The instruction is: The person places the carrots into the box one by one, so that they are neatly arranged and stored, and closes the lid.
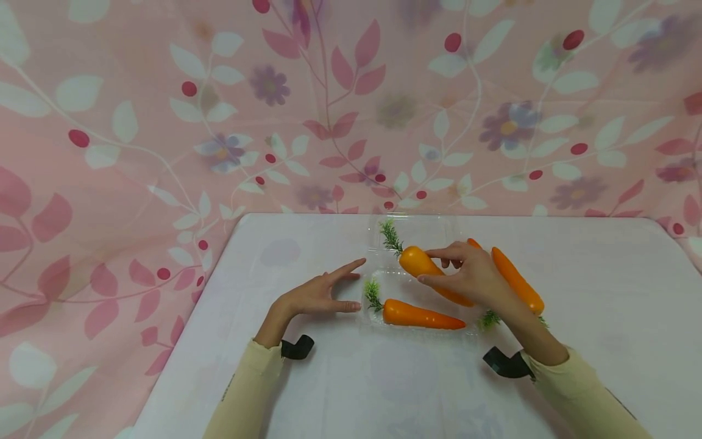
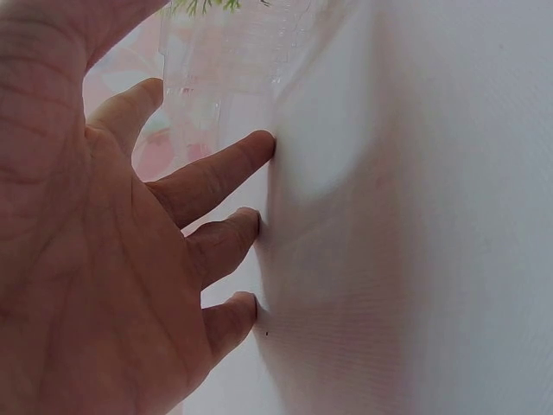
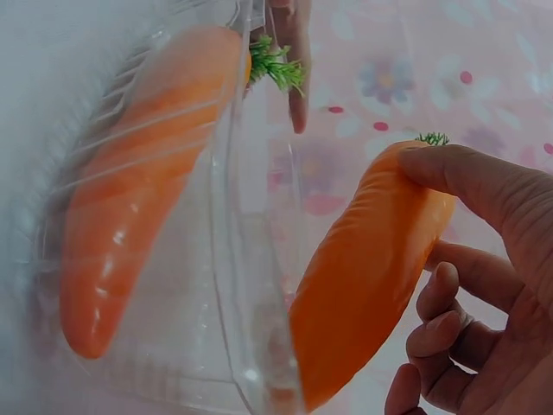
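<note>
My right hand (image 1: 473,271) pinches an orange toy carrot (image 1: 418,262) between thumb and fingers, above a clear plastic clamshell box (image 1: 378,332). In the right wrist view the thumb presses one side of this carrot (image 3: 371,268), whose green top points away. Inside the box lies another toy carrot (image 1: 419,314), its leafy top toward the left side. My left hand (image 1: 318,296) is spread beside the box's left edge, thumb and index finger pointing at it. Several of its fingertips (image 2: 246,220) rest on the white cloth, and it holds nothing.
Under and beyond my right forearm lie more toy carrots (image 1: 518,280), partly hidden, their green tops toward me. The box's clear lid (image 1: 428,228) lies folded back toward the far table edge. Behind the white-covered table (image 1: 384,390) hangs a pink floral curtain (image 1: 329,110).
</note>
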Motion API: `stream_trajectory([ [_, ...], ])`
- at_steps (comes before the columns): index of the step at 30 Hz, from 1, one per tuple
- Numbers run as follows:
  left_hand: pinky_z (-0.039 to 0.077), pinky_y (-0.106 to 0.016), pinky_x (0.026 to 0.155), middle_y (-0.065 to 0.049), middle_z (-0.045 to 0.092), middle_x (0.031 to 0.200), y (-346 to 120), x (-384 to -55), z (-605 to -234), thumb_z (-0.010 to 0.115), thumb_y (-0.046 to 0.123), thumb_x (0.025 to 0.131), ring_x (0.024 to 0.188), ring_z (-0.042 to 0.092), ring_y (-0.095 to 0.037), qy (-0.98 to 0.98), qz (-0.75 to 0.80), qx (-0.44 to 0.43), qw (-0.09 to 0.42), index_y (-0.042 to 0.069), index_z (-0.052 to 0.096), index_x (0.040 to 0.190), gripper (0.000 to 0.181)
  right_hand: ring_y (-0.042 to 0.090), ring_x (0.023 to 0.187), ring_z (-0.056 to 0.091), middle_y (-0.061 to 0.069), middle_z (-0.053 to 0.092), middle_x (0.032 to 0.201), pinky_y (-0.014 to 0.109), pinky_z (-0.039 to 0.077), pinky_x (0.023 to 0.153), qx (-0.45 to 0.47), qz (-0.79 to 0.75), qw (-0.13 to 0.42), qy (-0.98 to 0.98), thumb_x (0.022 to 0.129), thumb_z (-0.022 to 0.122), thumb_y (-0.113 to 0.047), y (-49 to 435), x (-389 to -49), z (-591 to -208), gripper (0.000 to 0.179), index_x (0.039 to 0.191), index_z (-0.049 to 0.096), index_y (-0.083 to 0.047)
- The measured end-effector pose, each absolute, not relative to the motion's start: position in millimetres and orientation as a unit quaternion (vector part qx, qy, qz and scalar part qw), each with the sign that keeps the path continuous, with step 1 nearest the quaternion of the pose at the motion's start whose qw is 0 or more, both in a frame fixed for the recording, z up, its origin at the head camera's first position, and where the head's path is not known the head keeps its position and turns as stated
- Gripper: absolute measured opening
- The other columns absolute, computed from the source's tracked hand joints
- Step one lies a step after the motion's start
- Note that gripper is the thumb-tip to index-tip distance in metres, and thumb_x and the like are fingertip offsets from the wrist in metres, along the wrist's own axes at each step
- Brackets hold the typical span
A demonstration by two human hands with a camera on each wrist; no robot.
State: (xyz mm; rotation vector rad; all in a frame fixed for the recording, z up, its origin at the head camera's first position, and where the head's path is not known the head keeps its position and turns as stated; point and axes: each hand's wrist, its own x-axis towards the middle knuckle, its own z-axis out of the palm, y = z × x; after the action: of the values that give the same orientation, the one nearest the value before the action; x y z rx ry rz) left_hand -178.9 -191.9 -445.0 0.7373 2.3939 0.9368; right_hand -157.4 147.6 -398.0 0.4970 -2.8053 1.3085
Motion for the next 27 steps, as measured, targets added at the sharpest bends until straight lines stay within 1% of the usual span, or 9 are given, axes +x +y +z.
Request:
stream_trajectory([
  [5, 0.003, -0.06, 0.115, 0.003, 0.046, 0.149, -192, -179, -445, 0.072, 0.054, 0.085, 0.142, 0.031, -0.016, 0.871, 0.341, 0.268, 0.232, 0.039, 0.017, 0.158, 0.093, 0.023, 0.08, 0.047, 0.004, 0.057, 0.082, 0.032, 0.036, 0.061, 0.167, 0.401, -0.001, -0.901, 0.074, 0.087, -0.042, 144, -157, -404, 0.05, 0.116, 0.076, -0.017],
  [12, 0.005, -0.059, 0.116, 0.005, 0.046, 0.148, -192, -179, -446, 0.072, 0.055, 0.084, 0.142, 0.031, -0.016, 0.874, 0.338, 0.265, 0.229, 0.039, 0.017, 0.158, 0.093, 0.019, 0.079, 0.046, -0.002, 0.055, 0.082, 0.03, 0.038, 0.06, 0.166, 0.368, -0.024, -0.915, 0.075, 0.086, -0.04, 138, -154, -409, 0.049, 0.117, 0.075, -0.018],
  [21, 0.004, -0.06, 0.116, 0.008, 0.046, 0.148, -192, -178, -447, 0.072, 0.056, 0.084, 0.142, 0.031, -0.015, 0.878, 0.332, 0.261, 0.227, 0.041, 0.017, 0.158, 0.093, 0.019, 0.075, 0.046, -0.002, 0.054, 0.082, 0.029, 0.037, 0.057, 0.153, 0.348, -0.056, -0.923, 0.075, 0.086, -0.041, 130, -152, -418, 0.051, 0.119, 0.074, -0.018],
  [27, 0.003, -0.06, 0.116, 0.006, 0.045, 0.149, -192, -179, -446, 0.072, 0.055, 0.084, 0.143, 0.031, -0.016, 0.876, 0.335, 0.262, 0.229, 0.04, 0.016, 0.158, 0.094, 0.019, 0.074, 0.046, -0.002, 0.053, 0.08, 0.03, 0.036, 0.057, 0.154, 0.345, -0.065, -0.923, 0.075, 0.085, -0.045, 130, -154, -425, 0.053, 0.12, 0.074, -0.019],
])
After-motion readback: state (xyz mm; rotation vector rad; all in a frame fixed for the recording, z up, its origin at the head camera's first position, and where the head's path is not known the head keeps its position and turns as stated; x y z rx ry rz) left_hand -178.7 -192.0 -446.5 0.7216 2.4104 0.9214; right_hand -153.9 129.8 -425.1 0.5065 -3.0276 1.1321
